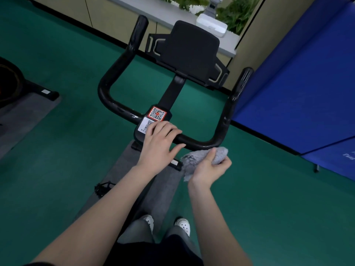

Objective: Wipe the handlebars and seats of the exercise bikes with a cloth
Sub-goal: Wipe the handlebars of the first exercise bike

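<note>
The black U-shaped handlebar (107, 83) of an exercise bike fills the middle of the view, with a tablet holder (190, 52) rising from its centre stem. My left hand (159, 144) rests on the bar's middle, fingers draped over it beside two QR-code stickers (157, 113). My right hand (210, 169) grips a bunched grey cloth (219, 155) just below the bar's right-hand bend, the cloth touching or nearly touching the bar. The seat is out of view.
A folded blue table (299, 77) stands close on the right. Another bike's base (28, 87) sits at the left on a grey mat. A grey mat (163, 181) lies under this bike, a pedal (103, 188) at lower left. Green floor surrounds it; a ledge with plants runs behind.
</note>
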`<state>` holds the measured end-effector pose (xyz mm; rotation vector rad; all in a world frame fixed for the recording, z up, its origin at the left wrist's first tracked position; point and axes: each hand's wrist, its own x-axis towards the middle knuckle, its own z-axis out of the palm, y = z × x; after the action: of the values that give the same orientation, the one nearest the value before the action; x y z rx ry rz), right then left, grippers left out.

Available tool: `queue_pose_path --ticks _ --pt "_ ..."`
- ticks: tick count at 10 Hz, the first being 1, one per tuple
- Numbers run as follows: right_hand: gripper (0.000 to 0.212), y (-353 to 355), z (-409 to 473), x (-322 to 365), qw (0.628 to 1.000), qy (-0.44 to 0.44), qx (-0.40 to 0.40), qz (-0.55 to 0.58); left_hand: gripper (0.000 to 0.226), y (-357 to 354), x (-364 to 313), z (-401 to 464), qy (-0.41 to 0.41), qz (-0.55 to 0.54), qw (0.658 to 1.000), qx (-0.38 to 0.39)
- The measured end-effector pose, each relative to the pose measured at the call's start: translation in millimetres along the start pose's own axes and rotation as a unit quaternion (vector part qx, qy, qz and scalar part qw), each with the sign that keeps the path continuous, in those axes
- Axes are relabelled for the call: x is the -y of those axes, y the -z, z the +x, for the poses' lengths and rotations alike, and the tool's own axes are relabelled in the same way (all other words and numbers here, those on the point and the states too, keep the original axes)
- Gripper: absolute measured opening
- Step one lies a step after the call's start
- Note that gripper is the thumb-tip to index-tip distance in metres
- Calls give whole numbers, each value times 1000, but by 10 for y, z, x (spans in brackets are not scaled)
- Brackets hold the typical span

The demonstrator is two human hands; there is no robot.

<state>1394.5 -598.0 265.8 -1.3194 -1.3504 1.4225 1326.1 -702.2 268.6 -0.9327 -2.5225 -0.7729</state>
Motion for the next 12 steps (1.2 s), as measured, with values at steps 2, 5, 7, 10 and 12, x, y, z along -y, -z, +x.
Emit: queue_pose_path --ticks 2,5,7,10,12 --pt "30 -11 -11 -18 995 75 8 -58 32 -10 13 4 2 -1 1000 -8" --pt "30 76 282 95 981 150 38 -120 31 -27 20 -7 1 1 1000 -17" --pt "30 274 374 89 865 391 178 -258 31 -27 20 -10 -3 1 1000 -22" --pt "22 76 680 428 721 497 278 -395 32 -26 21 -10 1 -5 1000 -20" --pt "16 -3 521 576 652 500 375 -429 33 -20 8 -7 -1 -1 1000 -20"
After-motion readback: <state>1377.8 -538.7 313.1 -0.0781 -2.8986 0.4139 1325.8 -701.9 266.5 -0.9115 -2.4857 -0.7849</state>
